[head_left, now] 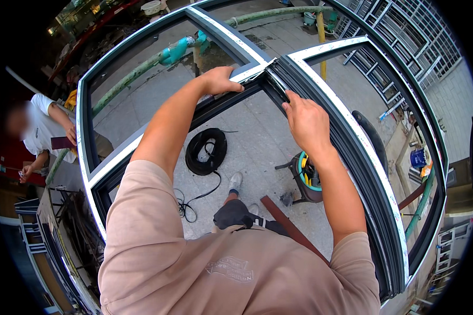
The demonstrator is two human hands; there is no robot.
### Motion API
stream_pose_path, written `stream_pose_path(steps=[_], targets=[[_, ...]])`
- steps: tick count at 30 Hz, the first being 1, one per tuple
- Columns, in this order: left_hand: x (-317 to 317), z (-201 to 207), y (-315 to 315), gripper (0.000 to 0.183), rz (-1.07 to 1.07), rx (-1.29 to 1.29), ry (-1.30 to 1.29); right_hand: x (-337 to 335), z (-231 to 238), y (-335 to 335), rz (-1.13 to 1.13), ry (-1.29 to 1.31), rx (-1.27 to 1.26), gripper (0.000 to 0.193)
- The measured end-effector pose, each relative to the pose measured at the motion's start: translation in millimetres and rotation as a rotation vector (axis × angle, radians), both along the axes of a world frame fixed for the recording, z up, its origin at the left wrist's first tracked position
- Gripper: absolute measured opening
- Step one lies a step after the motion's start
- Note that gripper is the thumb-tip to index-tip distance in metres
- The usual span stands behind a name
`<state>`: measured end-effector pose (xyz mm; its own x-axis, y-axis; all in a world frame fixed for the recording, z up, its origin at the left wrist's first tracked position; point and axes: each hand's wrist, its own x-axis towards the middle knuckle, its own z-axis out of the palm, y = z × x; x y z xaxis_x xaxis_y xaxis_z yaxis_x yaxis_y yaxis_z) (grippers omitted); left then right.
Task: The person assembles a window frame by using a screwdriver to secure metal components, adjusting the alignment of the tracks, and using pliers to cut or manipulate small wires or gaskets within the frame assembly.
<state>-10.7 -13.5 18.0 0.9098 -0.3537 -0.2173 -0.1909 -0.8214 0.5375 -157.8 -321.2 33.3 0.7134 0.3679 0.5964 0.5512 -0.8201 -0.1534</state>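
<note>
A large metal window frame (386, 173), dark grey with white film on its faces, stands around me. My left hand (219, 81) is closed over its crossbar, thumb on the near edge, near the joint with the upright. At the upright's inner edge, just right of that joint, my right hand (308, 118) is closed, thumb and index together against the dark groove. What lies between those fingertips is hidden. Black strip-like profiles run along the upright beside the right hand. Below, on the floor, lies a coil of black strip (194, 163) with a loose tail.
A bucket with tools (309, 178) and a reddish-brown bar (289, 226) are on the floor near my feet. Green pipes (126, 84) pass beneath the frame. At the left, another person (42, 126) holds a dark flat object. Metal grilles (404, 37) lean at the back right.
</note>
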Motion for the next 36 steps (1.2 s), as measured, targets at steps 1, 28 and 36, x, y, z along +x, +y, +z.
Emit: stream_pose_path(steps=[1,28,36], targets=[[-0.6,0.6,2.2,0.078,0.009,0.004,-0.008,-3.5,-0.9,-0.7,-0.025,0.019,0.003,0.034],[10.3,-22.5,11.4,0.083,-0.016,0.044,-0.094,5.6,57.3,23.9,-0.081,-0.005,0.226,0.035],[10.3,-22.9,8.1,0.08,-0.014,0.011,-0.069,-40.0,24.5,44.9,-0.092,0.364,0.38,0.036]])
